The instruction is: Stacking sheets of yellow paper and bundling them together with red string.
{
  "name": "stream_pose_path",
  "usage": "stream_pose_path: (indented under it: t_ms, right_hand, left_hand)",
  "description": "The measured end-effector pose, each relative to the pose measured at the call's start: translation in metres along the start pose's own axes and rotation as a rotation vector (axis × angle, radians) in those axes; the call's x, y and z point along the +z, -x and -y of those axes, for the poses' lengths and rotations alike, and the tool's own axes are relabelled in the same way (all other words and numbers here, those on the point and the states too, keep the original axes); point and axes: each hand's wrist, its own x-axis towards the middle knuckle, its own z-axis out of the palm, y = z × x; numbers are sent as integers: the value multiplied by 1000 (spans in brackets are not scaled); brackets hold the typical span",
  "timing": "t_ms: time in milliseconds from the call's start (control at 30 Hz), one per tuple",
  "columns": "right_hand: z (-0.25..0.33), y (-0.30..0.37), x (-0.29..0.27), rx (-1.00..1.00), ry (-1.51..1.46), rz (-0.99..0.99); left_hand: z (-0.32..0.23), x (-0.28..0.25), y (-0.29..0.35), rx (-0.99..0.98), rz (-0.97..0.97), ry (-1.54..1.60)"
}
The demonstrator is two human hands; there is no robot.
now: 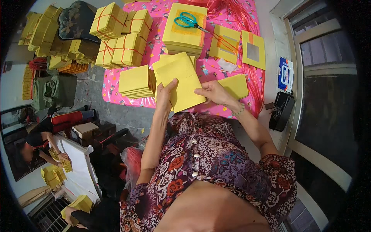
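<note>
Above the near edge of the table, both my hands hold a thin batch of yellow paper sheets (181, 83), tilted and slightly fanned. My left hand (165, 94) grips the left side with the thumb on top. At the lower right edge my right hand (213, 92) pinches the sheets between thumb and fingers. Left of them lies a fanned stack of folded yellow paper (135, 81). A flat yellow piece (235, 86) lies beyond my right hand. Behind stands a tall stack of yellow paper (183, 34) with teal-handled scissors (187, 20) on top.
Bundles tied with red string (127, 50) stand at the table's left. Red plastic strands (253, 81) trail down the right side of the pink tablecloth (112, 83). Window-cut yellow cards (253, 40) lie nearby. At lower left, other people handle yellow paper around a white table (79, 166).
</note>
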Motion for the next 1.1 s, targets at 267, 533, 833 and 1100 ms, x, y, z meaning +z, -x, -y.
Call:
stream_pose_path:
  t_ms: [267,533,833,1100]
  right_hand:
    - [-8,9,0,95,-57,-21]
    - [-18,7,-10,-5,-223,-97]
    - [-14,18,-38,-163,-104,-260]
    - [-37,51,-34,24,-275,-363]
  left_hand:
    - [2,-1,-5,32,-60,4]
    - [2,4,5,-30,64,-157]
    - [9,29,6,-111,371,-342]
    - [18,58,0,-176,465,-391]
